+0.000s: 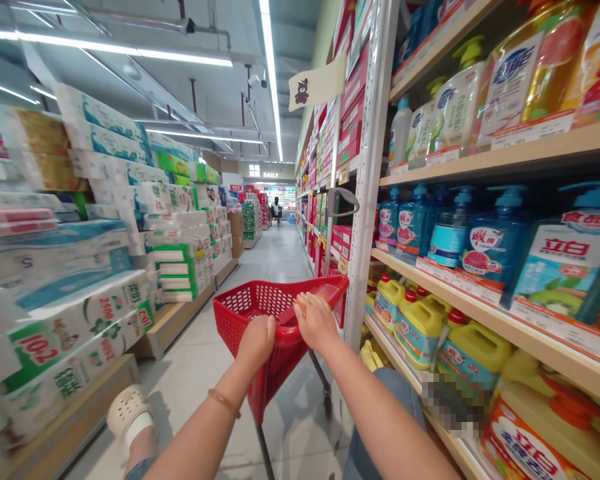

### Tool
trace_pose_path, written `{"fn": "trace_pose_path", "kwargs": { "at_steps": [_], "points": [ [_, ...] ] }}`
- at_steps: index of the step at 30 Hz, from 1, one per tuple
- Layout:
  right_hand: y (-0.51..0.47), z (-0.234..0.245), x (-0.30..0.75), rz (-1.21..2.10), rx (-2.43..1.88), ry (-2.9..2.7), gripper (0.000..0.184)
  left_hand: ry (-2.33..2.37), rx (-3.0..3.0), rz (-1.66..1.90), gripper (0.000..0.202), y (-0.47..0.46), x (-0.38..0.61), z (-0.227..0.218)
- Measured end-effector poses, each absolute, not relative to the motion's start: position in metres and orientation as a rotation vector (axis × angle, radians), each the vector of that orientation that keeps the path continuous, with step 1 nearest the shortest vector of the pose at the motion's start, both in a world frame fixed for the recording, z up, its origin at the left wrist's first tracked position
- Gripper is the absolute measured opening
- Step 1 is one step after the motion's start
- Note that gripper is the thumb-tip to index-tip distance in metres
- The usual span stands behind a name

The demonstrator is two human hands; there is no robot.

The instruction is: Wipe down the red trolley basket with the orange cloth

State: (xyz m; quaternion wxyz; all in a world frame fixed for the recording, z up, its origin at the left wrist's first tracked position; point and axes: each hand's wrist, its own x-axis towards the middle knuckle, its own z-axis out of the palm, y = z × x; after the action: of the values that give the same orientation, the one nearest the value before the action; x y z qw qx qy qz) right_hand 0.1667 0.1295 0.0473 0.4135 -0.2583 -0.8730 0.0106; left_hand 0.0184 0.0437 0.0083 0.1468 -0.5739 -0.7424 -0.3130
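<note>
Both my hands rest on the top rim of a red plastic mesh shopping trolley (250, 307), which stands in front of me on small wheels. My left hand (256, 343) is curled over the near rim. A little farther along, my right hand (316, 322) grips the same rim. The inside of the trolley looks to hold nothing, though its lower part is hidden by the rim and my hands. A curved grey metal handle (343, 200) rises just beyond the trolley's far side.
Shelves of blue pump bottles (500, 247) and yellow jugs (420, 330) stand close on the right. Stacked packs of toilet paper (75, 333) line the left. A tiled aisle (275, 260) runs ahead to a person (277, 209) far off. My white clog (130, 417) shows below left.
</note>
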Motion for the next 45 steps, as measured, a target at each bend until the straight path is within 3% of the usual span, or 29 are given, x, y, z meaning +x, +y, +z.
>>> {"fn": "trace_pose_path", "kwargs": {
  "at_steps": [8,14,21,25,29,33,41,45],
  "points": [
    [0.115,0.049,0.178,-0.048,-0.495,-2.323,0.031,-2.18,-1.666,-0.723,0.046,0.053,0.026,0.011],
    [0.12,0.049,0.171,-0.128,-0.775,-2.19,0.031,-2.248,-1.582,-0.658,0.048,0.059,0.029,0.008],
    [0.102,0.046,0.168,-0.254,-0.558,-2.341,0.026,-2.296,-1.618,-0.656,0.044,0.057,0.007,-0.005],
    [0.121,0.046,0.176,-0.233,-0.696,-2.265,0.025,-2.343,-1.545,-0.66,0.046,0.059,-0.008,-0.018],
    [0.12,0.03,0.158,-0.281,-0.823,-2.232,0.028,-2.338,-1.606,-0.673,0.047,0.069,-0.005,-0.027],
    [0.121,0.008,0.148,-0.339,-0.601,-2.292,0.044,-2.332,-1.726,-0.664,0.048,0.058,-0.02,-0.031],
    [0.146,-0.007,0.14,-0.22,-0.746,-2.177,0.037,-2.469,-1.585,-0.572,0.046,0.043,-0.026,-0.048],
    [0.142,-0.026,0.126,-0.19,-0.514,-2.309,0.041,-2.464,-1.645,-0.529,0.044,0.044,-0.017,-0.048]
  ]
}}
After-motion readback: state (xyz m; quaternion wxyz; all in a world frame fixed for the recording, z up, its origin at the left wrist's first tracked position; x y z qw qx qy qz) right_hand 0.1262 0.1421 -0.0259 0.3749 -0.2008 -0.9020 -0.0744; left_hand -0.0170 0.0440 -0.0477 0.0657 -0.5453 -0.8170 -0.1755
